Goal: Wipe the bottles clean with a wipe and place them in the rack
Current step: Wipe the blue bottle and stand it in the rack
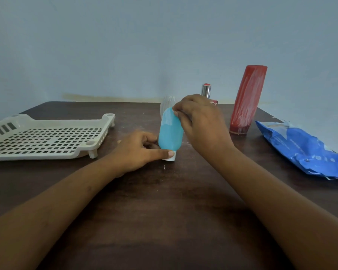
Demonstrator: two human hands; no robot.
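bottle: blue bottle (170,133) stands cap-down on the table (164,211), white cap (171,157) touching the wood, body tilted slightly left
left hand: left hand (137,151) grips the bottle's lower end, index finger laid along the cap, thumb behind
right hand: right hand (201,123) pinches the bottle's top edge with its fingertips
wipe: none visible in either hand; can't tell if one is tucked under the right palm. wipe pack (300,149) lies well to the right
rack: rack (37,155) sits left of the bottle, near the left hand; no bottle visible in it
others: red bottle (246,100) upright and streaked white, chrome-capped bottle (206,90) and clear bottle (167,102) behind the hands
step (my read): steadying the blue bottle for wiping, early in the task
how to do it well: hold the cap end firm with the left, run the wipe top-to-cap, rotate the bottle between strokes so the back gets covered too
watch: narrow cap base, tips easily if the left grip loosens
next: likely needs a wipe pulled from the pack first
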